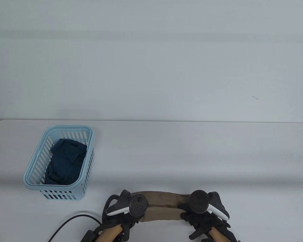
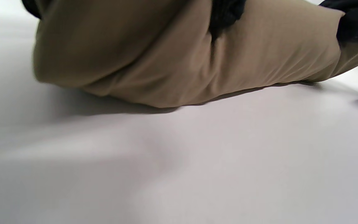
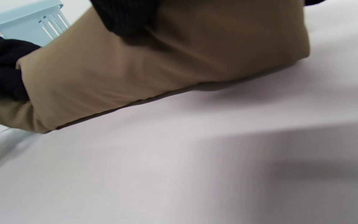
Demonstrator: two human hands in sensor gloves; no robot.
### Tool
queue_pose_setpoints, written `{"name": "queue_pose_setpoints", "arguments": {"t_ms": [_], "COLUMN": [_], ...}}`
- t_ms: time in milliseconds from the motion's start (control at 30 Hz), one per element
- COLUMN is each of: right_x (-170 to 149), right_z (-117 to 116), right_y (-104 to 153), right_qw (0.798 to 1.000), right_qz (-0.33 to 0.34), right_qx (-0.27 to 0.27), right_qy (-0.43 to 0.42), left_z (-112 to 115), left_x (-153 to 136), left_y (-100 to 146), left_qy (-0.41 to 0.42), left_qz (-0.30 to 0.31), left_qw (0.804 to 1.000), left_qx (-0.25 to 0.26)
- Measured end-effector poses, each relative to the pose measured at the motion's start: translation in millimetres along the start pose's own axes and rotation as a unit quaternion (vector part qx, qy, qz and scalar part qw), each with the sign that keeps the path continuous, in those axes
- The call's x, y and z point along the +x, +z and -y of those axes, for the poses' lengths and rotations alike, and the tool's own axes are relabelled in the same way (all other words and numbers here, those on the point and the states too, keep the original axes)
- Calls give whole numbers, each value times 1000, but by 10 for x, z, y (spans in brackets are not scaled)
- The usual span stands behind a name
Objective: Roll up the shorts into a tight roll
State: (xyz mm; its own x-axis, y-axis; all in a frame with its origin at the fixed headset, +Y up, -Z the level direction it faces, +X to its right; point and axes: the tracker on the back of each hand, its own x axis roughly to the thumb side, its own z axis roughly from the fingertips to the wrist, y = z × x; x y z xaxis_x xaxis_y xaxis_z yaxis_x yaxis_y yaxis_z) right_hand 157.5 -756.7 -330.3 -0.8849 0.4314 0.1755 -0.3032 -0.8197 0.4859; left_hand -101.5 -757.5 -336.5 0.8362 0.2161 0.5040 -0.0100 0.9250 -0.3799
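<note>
1. Fingers (image 2: 225,12) of the left hand (image 1: 127,205) are curled over the top of the tan shorts (image 1: 161,206), clamped on the left end of the roll; a dark fingertip digs into the cloth in the left wrist view. The right hand (image 1: 204,206) does the same on the other end, its fingers (image 3: 126,15) wrapped over the fabric.

2. So the shorts are already a fat sausage lying across the near edge of the counter (image 1: 192,156), one hand at each end. Looks like the roll is mostly done, just needs finishing and tightening, imo.

3. To do this bit well: keep both hands turning at the same rate, or one end ends up cone-shaped. The middle bows away from the person a bit in the table view, so I'd pull outward slightly while rolling to take out the slack.

4. Press down into the counter as you roll, don't lift. Lifting lets the layers loosen.

5. Watch the loose hem edge showing along the bottom in the right wrist view; tuck it under so it doesn't spring open.

6. Off to the left sits a light blue basket (image 1: 38,161) with a dark garment (image 1: 65,161) in it, well apart from the roll.
</note>
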Motion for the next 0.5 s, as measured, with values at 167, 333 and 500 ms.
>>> {"name": "queue_pose_setpoints", "arguments": {"t_ms": [167, 333, 500], "right_x": [-36, -50, -38], "right_z": [13, 25, 10], "right_y": [-2, 2, -17], "right_qw": [1000, 998, 993], "right_qz": [-14, -34, -55], "right_qx": [-4, -51, -103], "right_qy": [-15, 0, 22], "left_z": [20, -218, -258], "left_x": [-1, 56, 158], "left_y": [-18, 169, 280], "left_qy": [9, -8, -18], "left_qz": [-3, 23, 67], "left_qw": [1000, 999, 997], "left_qx": [-20, 42, 22]}}
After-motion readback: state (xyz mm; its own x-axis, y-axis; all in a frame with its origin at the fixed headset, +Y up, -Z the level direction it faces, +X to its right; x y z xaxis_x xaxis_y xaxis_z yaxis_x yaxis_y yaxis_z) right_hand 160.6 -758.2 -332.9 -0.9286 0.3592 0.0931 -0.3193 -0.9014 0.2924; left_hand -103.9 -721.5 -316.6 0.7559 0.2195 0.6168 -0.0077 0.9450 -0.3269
